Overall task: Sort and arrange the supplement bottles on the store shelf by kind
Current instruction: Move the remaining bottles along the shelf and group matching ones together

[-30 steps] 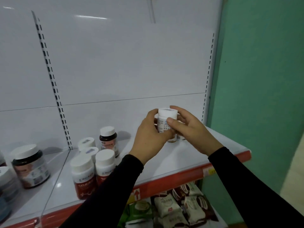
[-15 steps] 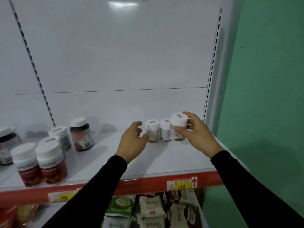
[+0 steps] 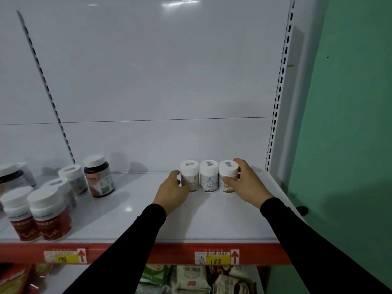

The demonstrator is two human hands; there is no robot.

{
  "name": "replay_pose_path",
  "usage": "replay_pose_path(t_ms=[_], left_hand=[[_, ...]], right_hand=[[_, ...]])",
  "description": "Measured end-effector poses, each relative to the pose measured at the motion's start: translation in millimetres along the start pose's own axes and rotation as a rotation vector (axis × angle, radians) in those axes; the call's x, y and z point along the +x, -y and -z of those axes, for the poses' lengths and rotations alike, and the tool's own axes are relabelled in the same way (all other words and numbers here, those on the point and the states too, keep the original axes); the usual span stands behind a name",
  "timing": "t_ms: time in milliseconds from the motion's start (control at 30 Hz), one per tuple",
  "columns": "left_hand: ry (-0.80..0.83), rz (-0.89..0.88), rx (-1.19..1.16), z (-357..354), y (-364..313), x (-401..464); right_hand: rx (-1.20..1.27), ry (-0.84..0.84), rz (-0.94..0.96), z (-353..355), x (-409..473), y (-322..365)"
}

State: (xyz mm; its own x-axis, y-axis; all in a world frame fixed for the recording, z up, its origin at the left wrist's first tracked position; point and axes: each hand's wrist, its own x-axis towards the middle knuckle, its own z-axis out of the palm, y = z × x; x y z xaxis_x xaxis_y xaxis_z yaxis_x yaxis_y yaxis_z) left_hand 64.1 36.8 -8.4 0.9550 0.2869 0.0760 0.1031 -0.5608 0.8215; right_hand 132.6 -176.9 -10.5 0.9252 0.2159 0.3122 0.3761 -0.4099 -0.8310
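Observation:
Three small white bottles stand in a row at the back right of the white shelf (image 3: 212, 219). My right hand (image 3: 247, 182) grips the right bottle (image 3: 228, 172), thumb in front and fingers behind. The middle bottle (image 3: 209, 177) stands free between its neighbours. My left hand (image 3: 172, 190) touches the side of the left bottle (image 3: 189, 175) with its fingertips. At the left stand two red-labelled bottles (image 3: 40, 213), a dark brown bottle (image 3: 98, 176) and two white bottles (image 3: 73, 179).
A dark jar (image 3: 14, 177) sits at the far left edge. The shelf's red front rail (image 3: 169, 254) carries yellow price tags. Snack packets (image 3: 191, 279) fill the shelf below. A green wall (image 3: 350, 124) borders the right upright.
The bottle held up in both hands a second ago now stands at the right end of the row. My left hand has moved in against the left bottle.

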Motion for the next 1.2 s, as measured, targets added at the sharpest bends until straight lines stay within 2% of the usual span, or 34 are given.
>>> replay_pose_path(t_ms=[200, 300, 367, 467, 567, 700, 933, 1067, 1200], left_hand=[[0.029, -0.028, -0.002, 1.5, 2.5, 2.8], [0.031, -0.011, 0.000, 6.1, 1.0, 2.1], [0.012, -0.015, -0.010, 13.4, -0.7, -0.9], [-0.050, -0.065, -0.023, 32.2, -6.2, -7.9], [-0.140, -0.135, -0.076, 58.2, -17.0, -20.6], [-0.265, -0.209, -0.174, 101.4, -23.7, -49.0], [-0.468, -0.248, -0.219, 176.7, -3.2, -102.0], [-0.511, -0.259, -0.221, 220.4, 16.0, -111.8], [-0.509, -0.272, -0.247, 262.1, 44.7, -105.5]], right_hand=[[0.087, 0.045, -0.060, -2.4, 4.6, -6.3], [0.049, 0.038, -0.101, 2.3, 2.2, -2.5], [0.028, -0.061, -0.096, 7.5, 1.7, 4.6], [0.058, -0.249, 0.038, 12.6, 0.8, 25.8], [0.150, -0.311, 0.168, 2.8, -1.7, 59.7], [0.336, -0.156, 0.262, -40.2, -8.2, 109.1], [0.370, 0.133, 0.370, -128.4, -24.9, 168.3], [0.332, 0.200, 0.403, -165.6, -30.7, 190.1], [0.281, 0.192, 0.409, -200.8, -26.6, 209.2]])
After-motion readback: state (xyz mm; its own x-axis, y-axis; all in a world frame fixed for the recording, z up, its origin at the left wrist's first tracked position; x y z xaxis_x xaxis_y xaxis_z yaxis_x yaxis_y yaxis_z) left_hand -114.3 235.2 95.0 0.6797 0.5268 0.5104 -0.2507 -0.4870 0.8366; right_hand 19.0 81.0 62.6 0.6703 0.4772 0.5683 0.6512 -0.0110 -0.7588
